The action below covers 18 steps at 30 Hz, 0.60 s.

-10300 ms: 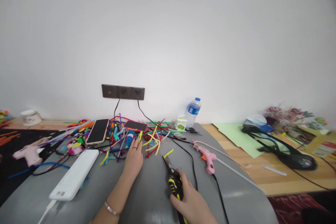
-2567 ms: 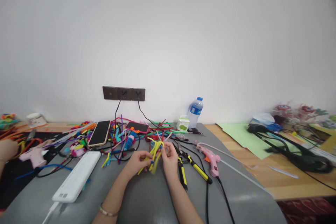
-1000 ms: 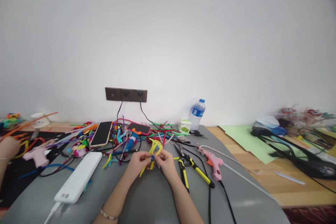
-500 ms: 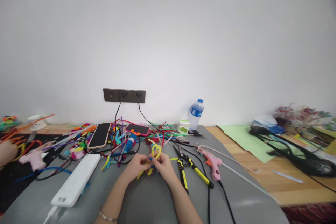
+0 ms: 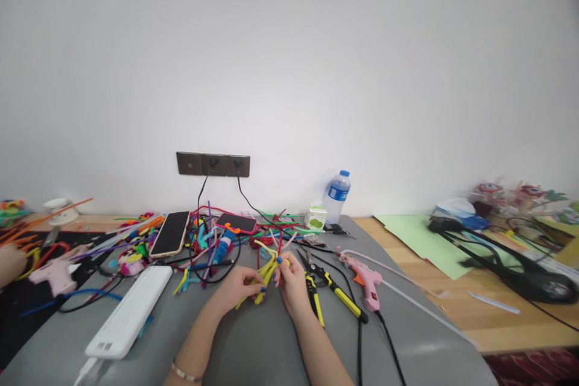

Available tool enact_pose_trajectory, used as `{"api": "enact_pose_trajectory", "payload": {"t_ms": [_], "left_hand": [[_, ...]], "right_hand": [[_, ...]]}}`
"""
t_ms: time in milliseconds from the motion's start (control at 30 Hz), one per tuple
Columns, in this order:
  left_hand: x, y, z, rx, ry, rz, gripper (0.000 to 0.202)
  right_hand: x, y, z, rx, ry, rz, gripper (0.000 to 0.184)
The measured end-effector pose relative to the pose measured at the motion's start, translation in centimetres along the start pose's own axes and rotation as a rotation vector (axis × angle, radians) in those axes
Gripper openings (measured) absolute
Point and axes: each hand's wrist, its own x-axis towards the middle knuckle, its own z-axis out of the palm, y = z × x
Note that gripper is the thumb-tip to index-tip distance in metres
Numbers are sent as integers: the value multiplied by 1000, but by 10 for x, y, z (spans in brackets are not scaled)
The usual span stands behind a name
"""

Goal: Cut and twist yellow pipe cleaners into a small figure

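A bundle of yellow pipe cleaners [image 5: 268, 269] is between my two hands, low over the grey table top, its strands fanning up and down. My left hand [image 5: 242, 291] pinches its lower left part, with fingers closed. My right hand [image 5: 291, 280] grips a strand at its upper right between thumb and fingers. Just right of that hand lie pliers [image 5: 344, 298] with yellow and black handles. Beyond the pliers rests a pink glue gun [image 5: 370, 284]. How the strands are joined is too small to make out.
Loose coloured pipe cleaners, a phone [image 5: 170, 234] and a second phone [image 5: 236, 223] lie behind my hands. A white power bank [image 5: 131, 312] is to the left. A water bottle [image 5: 338, 196] stands by the wall. Black cords cross the table. Another person's hand [image 5: 11, 263] shows far left.
My right hand has moved slightly up and right, drawing away from my left. The yellow strands, bent in a loop before, now stand more spread and straight. My left hand stays nearly in place.
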Motion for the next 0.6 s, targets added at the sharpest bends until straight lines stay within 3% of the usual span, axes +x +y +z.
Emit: {"api": "enact_pose_trajectory", "payload": {"t_ms": [167,300,467,600], "left_hand": [[-1,0,1,2,-7,-22,26],[-2,0,1,12,13,-5,26],[-3,0,1,78,21,27,20],[-2,0,1,134,17,26,20]], "right_hand": [[1,-3,0,34,78,-32,40],[0,-6,3,82,3,50,34],[-3,-5,7,82,-159,209,41],[-3,-1,6,-44,-178,180,39]]}}
